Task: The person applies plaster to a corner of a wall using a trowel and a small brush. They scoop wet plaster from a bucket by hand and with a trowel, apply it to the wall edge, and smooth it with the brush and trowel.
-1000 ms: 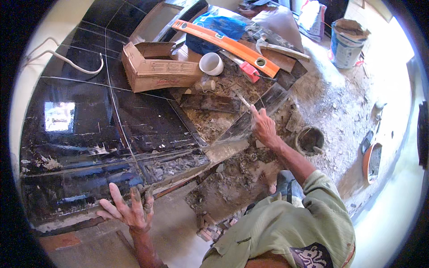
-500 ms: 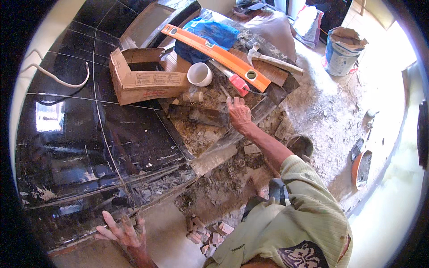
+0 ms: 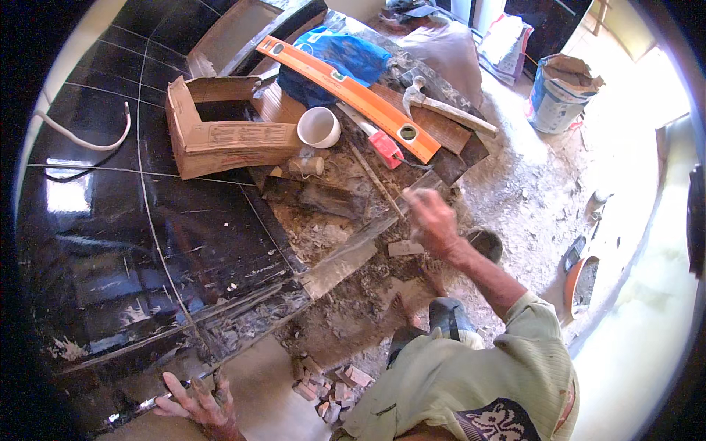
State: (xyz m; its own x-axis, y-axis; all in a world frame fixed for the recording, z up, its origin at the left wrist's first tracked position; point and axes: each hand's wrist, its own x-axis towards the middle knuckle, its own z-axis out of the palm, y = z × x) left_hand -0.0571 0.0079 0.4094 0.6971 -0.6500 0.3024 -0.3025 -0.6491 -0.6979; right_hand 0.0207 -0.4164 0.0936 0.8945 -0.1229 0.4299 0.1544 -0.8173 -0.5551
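My left hand (image 3: 198, 400), fingers spread and dusty, is at the front edge of the black tiled counter (image 3: 206, 228), low in the head view. My right hand (image 3: 430, 220), blurred with bent fingers, is just right of a thin stick (image 3: 373, 176) on the rubble-strewn part of the counter; what it holds, if anything, is unclear. Above the stick are a white cup (image 3: 318, 128), a wooden spool with string (image 3: 305, 165) and a red-and-white tool (image 3: 384, 147). An orange spirit level (image 3: 353, 95) and a claw hammer (image 3: 452, 106) lie farther back.
An open cardboard box (image 3: 228, 147) and blue bag (image 3: 323, 59) are on the counter. A white bucket (image 3: 559, 99), sacks (image 3: 504, 40), a dark round container (image 3: 485, 242) and an orange tub (image 3: 581, 287) stand rightward. Broken bricks (image 3: 331, 386) and rubble cover the floor below.
My right hand has come off the stick, back toward me and to the right; the stick now lies on the debris. My left hand stays along the counter edge. The view has shifted slightly.
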